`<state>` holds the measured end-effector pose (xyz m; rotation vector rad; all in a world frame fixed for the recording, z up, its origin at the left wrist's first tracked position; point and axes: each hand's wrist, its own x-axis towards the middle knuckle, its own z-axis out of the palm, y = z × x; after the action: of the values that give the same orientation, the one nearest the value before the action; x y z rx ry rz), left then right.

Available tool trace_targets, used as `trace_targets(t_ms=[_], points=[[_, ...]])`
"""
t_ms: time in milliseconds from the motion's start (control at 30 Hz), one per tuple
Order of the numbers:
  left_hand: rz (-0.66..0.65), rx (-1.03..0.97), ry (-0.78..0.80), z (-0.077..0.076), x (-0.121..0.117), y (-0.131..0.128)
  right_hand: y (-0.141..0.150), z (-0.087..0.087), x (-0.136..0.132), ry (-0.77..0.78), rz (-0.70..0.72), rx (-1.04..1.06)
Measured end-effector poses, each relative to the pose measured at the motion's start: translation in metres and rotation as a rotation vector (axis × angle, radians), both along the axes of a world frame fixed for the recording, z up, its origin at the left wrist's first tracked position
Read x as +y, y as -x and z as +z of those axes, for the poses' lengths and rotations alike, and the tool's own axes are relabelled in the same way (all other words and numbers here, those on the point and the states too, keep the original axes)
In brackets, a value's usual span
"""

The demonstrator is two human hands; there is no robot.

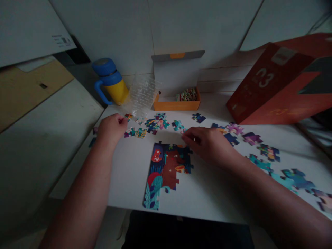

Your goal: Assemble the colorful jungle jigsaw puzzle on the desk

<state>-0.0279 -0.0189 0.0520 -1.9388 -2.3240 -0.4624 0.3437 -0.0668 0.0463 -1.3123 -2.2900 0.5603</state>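
Note:
A partly joined jigsaw puzzle [169,166] lies on the white table, showing a red-brown figure and leafy shapes. My left hand [111,128] is curled closed at the left, beside loose puzzle pieces; its fingertips hide whatever may be between them. Just above the joined puzzle's right corner, my right hand [207,143] has its thumb and fingers pinched together. A sliver of a pink and teal piece [184,131] shows at those fingertips, and I cannot tell whether it is held. Between the hands lie a yellow piece [140,133] and a teal piece [177,125].
At the back stands an open orange box [178,105], with a clear plastic bag [142,95] and a blue-yellow mug [111,83] to its left. A large red box [272,83] occupies the back right. More pieces [269,152] spread along the table's [127,180] right side.

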Motion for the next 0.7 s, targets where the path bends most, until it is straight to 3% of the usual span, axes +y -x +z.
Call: trace_targets(t_ms=[167, 333, 700], points=[[-0.305, -0.172, 0.032, -0.002, -0.009, -0.036, 0.009, -0.004, -0.005, 0.106, 0.307, -0.037], [-0.563, -0.296, 0.126, -0.01, -0.014, -0.05, 0.014, -0.006, -0.007, 0.16, 0.374, -0.037], [-0.618, -0.265, 0.22, -0.01, -0.018, -0.055, 0.008, -0.004, -0.001, 0.18, 0.342, -0.079]])
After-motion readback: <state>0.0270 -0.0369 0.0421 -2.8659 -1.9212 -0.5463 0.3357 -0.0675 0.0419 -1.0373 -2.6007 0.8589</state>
